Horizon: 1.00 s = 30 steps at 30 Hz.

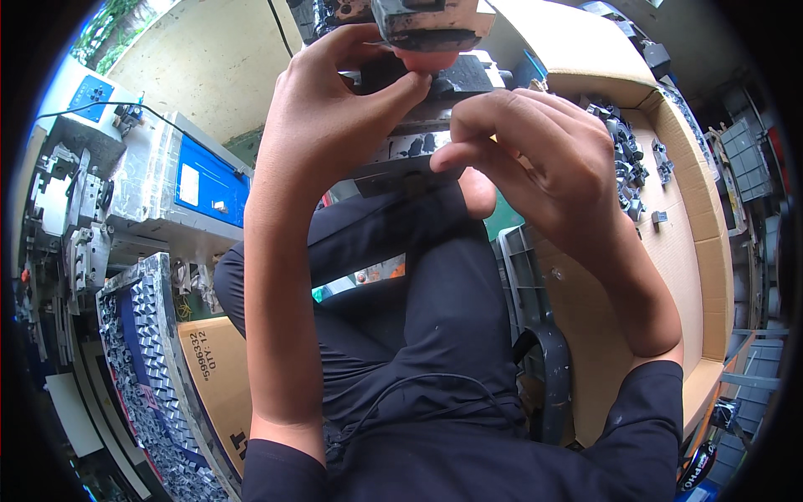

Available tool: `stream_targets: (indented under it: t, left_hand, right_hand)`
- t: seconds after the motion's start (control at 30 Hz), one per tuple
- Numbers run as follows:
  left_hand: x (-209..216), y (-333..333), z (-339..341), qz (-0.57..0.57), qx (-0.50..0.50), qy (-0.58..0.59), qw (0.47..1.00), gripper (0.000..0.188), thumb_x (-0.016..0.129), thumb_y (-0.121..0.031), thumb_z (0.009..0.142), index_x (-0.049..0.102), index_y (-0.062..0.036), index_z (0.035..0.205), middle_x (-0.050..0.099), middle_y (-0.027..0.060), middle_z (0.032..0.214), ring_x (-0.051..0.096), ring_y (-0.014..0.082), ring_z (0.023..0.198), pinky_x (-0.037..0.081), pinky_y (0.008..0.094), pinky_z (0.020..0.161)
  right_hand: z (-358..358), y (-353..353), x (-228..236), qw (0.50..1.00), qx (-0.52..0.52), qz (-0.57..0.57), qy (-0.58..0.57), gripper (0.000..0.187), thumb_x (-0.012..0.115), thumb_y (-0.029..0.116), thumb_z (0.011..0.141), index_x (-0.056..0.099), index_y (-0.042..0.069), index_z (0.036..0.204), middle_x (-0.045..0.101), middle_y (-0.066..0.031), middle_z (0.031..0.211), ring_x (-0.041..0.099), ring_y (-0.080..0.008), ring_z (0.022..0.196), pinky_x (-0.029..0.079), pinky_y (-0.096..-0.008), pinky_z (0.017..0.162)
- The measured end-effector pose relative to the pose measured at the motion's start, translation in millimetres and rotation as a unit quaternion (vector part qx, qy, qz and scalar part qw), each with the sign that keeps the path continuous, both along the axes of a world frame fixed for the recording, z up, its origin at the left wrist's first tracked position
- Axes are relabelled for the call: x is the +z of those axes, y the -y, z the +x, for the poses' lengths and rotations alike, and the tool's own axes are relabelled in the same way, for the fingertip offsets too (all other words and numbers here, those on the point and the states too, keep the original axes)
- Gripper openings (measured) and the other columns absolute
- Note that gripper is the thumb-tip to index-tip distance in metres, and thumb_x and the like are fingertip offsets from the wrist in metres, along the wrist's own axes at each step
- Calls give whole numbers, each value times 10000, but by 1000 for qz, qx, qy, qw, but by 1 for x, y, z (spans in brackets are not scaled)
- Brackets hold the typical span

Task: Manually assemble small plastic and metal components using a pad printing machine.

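My left hand reaches up to a machine, with thumb and fingers bent around a dark part; its shape is mostly hidden. Just above the thumb tip hangs a soft red pad under the machine's head. A dark block lies on the machine bed to the right of that thumb. My right hand hovers before the metal bed, fingers curled and thumb close to the index finger. Whatever it may hold is too small or hidden to name.
On my right stands an open cardboard box with several small dark grey parts. To the left are a blue-fronted metal cabinet, a tray of small metallic parts and a closed carton. My crossed legs are below the machine.
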<state>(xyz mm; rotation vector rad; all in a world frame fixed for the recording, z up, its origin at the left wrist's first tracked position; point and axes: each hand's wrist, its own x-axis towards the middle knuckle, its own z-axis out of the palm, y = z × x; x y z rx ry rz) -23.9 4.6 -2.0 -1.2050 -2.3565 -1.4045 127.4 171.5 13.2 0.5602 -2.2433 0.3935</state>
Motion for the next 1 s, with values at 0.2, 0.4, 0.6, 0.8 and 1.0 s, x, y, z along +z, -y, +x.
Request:
stream_targets:
  t: [0.2,0.4,0.6,0.8,1.0]
  left_hand:
    - [-1,0,0,2,8,-6,1000,476,840,-348,880,744,-62,1248,770,122,1120,724,216,1028,578,364,886]
    - [1,0,3,-2,14,14,1000,579,861,-359,864,710,-13,1303,750,147,1171,713,231,1099,583,366,923]
    - [1,1,3,2,17,14,1000,616,881,-352,852,698,4,1321,735,159,1218,706,250,1148,587,373,946]
    - [-1,0,3,3,15,27,1000,620,877,-352,857,696,-7,1340,736,161,1226,702,255,1159,584,370,965]
    - [-1,0,3,9,16,19,1000,596,867,-337,858,706,-28,1341,739,160,1235,698,254,1182,564,380,994]
  right_hand:
    - [1,0,0,1000,-12,14,7,151,825,191,884,759,55,894,735,-66,791,698,-234,676,508,-335,611]
    - [1,0,-2,999,-19,23,11,156,823,213,902,777,65,897,739,-63,784,696,-219,665,499,-331,595]
    - [1,0,-2,1000,-19,21,9,152,823,213,907,778,68,897,738,-57,781,686,-204,651,490,-324,587]
    - [1,1,-2,1000,-19,17,12,156,826,215,905,773,68,889,725,-52,761,658,-197,621,476,-323,574]
    - [1,1,-1,1000,-19,19,12,153,831,209,899,772,69,885,721,-56,755,657,-199,619,475,-323,572]
